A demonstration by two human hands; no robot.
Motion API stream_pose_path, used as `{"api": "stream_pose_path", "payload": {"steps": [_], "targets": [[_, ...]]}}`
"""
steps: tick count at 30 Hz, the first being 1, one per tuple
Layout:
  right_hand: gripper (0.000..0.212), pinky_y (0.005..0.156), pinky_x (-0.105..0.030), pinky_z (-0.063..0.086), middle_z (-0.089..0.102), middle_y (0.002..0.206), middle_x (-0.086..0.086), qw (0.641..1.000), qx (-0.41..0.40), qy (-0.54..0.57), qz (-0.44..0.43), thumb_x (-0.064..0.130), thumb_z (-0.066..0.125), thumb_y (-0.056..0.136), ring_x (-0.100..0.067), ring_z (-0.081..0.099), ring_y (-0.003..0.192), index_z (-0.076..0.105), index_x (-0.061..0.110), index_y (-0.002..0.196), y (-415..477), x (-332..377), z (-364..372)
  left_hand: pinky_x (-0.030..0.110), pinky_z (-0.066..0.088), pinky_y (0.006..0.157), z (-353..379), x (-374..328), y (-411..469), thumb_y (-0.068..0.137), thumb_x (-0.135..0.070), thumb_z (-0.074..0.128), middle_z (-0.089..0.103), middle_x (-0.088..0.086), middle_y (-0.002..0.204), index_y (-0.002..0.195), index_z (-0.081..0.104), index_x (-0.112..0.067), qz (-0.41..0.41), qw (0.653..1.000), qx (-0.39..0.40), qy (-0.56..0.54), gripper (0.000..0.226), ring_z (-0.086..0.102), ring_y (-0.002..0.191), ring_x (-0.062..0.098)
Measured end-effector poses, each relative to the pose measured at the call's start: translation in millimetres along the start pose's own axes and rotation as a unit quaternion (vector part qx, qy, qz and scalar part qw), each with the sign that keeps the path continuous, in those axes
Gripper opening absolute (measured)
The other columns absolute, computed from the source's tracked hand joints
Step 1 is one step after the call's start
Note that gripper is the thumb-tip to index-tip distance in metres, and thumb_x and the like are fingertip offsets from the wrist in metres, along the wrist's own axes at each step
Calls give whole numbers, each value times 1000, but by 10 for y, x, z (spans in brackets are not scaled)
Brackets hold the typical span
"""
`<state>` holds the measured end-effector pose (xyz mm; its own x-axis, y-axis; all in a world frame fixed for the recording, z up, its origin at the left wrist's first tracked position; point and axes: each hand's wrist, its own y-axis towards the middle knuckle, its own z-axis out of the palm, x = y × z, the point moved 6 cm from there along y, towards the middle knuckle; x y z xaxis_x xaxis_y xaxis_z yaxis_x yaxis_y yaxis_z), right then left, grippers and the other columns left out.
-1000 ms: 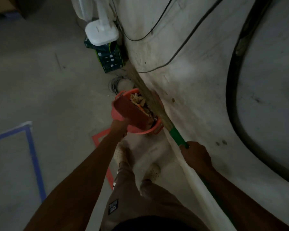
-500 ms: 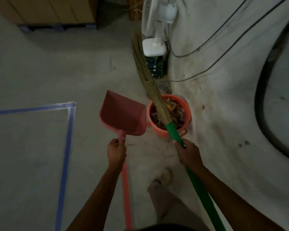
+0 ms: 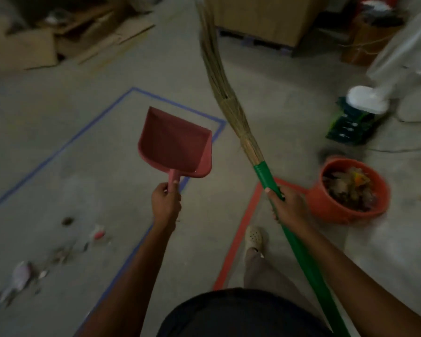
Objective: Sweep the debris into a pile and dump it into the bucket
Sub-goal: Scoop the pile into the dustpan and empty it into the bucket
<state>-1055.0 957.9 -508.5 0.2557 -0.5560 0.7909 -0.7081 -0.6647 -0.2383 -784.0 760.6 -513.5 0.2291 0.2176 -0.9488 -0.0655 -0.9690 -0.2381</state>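
My left hand (image 3: 165, 203) grips the handle of a red dustpan (image 3: 175, 144), held in the air with its empty scoop facing up. My right hand (image 3: 286, 206) grips the green handle of a broom (image 3: 231, 110), whose straw bristles point up and away. An orange bucket (image 3: 326, 205) full of dry leaves and scraps stands on the floor to the right of my right hand. Scattered debris (image 3: 58, 254) lies on the floor at the lower left, inside a blue tape outline (image 3: 173, 105).
Red tape (image 3: 238, 237) marks the floor by my foot (image 3: 253, 238). A white fan base (image 3: 366, 98) and a dark green box (image 3: 350, 122) stand at the right. Cardboard (image 3: 34, 45) lies at the back left, and a wooden crate (image 3: 267, 18) stands at the back.
The dustpan came away from over the bucket and now sits empty in the air. My view swung left, so the bucket moved to the right and the debris on the floor came into sight.
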Motion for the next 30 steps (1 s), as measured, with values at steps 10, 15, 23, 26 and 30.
{"api": "stream_pose_path", "payload": {"steps": [10,15,23,26,30], "targets": [[35,48,-34,54,66,59,-5,964,216,-119,-103,42,63,95,-17,62,43,64,12,77,-483,1151,1834,21,30,36,-2551,934,-303,99,-27,54,50,9,62,88,60,-3,-95,962,-246,-74,27,40,46,16],[31,46,-29,53,68,65,-7,927,313,-162,-133,43,64,94,-19,64,49,67,13,85,-606,1597,2863,19,30,36,-3380,1278,-419,99,-28,55,52,10,65,84,58,-4,-154,924,-334,-103,28,41,46,17],[34,48,-31,52,67,66,-9,860,436,-212,-159,40,62,96,-19,63,49,67,8,88,-897,2224,4568,20,29,37,-4559,1649,-564,98,-32,59,51,9,65,78,54,-8,-239,845,-456,-144,31,39,42,12],[33,47,-28,53,69,67,-9,825,468,-252,-189,41,61,96,-20,65,51,66,9,87,-1085,2413,5120,18,27,36,-4959,1749,-688,97,-34,61,48,8,62,75,50,-10,-239,822,-495,-152,34,37,38,9],[32,50,-31,56,69,67,-8,790,494,-294,-212,43,61,95,-22,68,53,65,13,85,-1471,2612,5623,18,25,35,-5463,1847,-1008,95,-39,64,47,6,55,70,49,-10,-237,791,-543,-154,41,37,39,12]]}}
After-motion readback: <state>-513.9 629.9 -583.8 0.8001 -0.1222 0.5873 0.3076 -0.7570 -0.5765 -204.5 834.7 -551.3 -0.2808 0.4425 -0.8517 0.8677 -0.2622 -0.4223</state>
